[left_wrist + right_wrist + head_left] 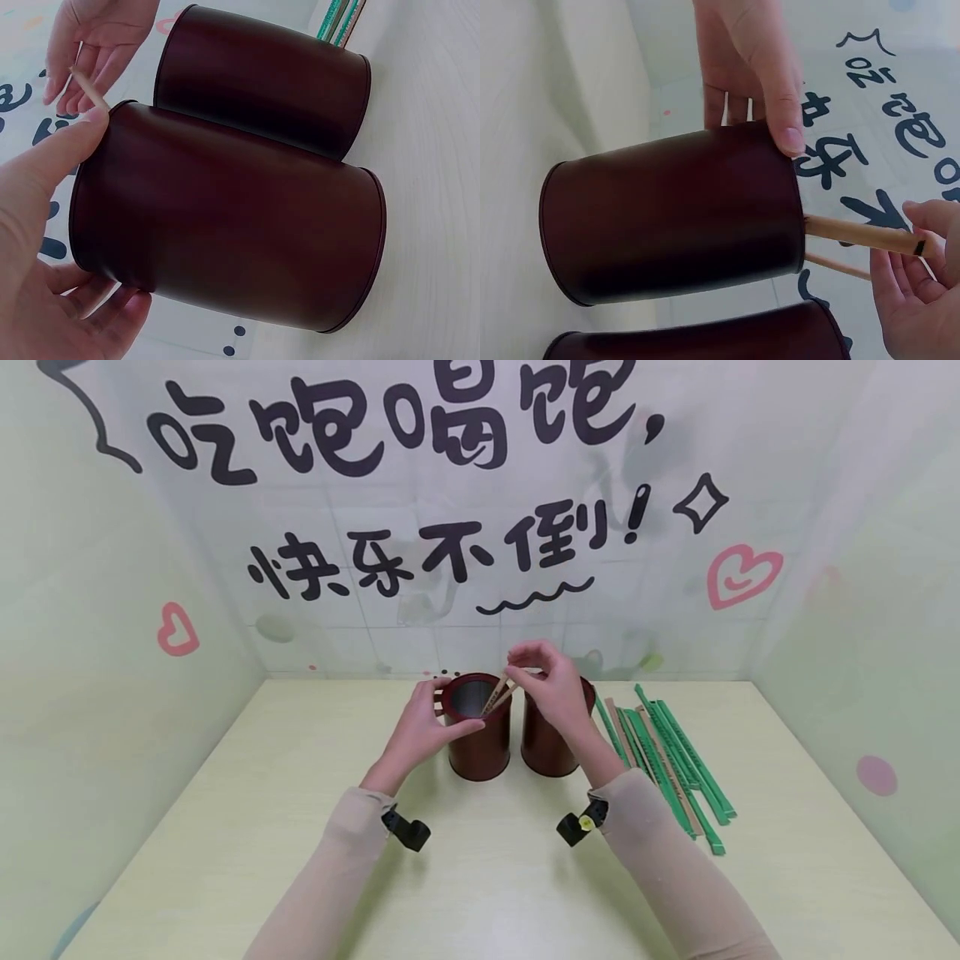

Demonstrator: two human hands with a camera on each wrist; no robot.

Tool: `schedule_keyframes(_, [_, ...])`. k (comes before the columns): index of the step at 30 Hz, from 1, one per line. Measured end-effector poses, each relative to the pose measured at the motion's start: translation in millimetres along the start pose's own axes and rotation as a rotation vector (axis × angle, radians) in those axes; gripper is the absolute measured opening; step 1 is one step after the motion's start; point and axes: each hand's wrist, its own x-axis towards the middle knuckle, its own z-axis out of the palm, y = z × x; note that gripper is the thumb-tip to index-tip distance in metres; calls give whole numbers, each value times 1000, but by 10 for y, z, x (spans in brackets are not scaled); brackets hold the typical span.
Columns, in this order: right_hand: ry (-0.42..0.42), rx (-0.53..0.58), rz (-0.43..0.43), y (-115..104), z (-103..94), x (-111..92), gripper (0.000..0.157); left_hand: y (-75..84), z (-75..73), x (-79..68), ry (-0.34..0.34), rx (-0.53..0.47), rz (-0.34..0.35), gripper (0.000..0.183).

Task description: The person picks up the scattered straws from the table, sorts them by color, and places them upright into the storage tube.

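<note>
Two dark red, open-topped cylindrical containers stand side by side. My left hand [431, 722] holds the rim of the left container [480, 752], thumb on the near side, fingers around the far side by a small handle [438, 697]. Two slim light-brown sticks [862, 234] rise slanted out of its mouth; one has dark print and another's lower end is hidden. My right hand [555, 681] is above, thumb and fingers about the upper end of a stick and seemingly pinching it. The right container [551, 743] is partly behind my right wrist.
Several long, flat green strips [693, 756] and brown strips [671, 760] with print lie in a loose pile right of the containers. The pale table [480, 868] meets a lettered white back wall [450, 647], with side walls left and right.
</note>
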Motion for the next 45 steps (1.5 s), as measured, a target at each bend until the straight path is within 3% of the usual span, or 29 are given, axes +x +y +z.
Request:
schedule_keyframes(11, [65,17,48,-40,-326,-39,27,-6,11,-1,-4,-2,-1,88])
schedule_keyframes(22, [159,-24,56,129,-717,-158,27,-18,-3,16,-10,2,-7,89])
schedule_keyframes(32, [147,-79,106,365,-1026,-298,31,-6,-14,-3,11,1,-18,89])
schedule_keyframes(45, [98,-192,296,652,-1210,-459,35,-18,-30,-5,20,10,-28,88])
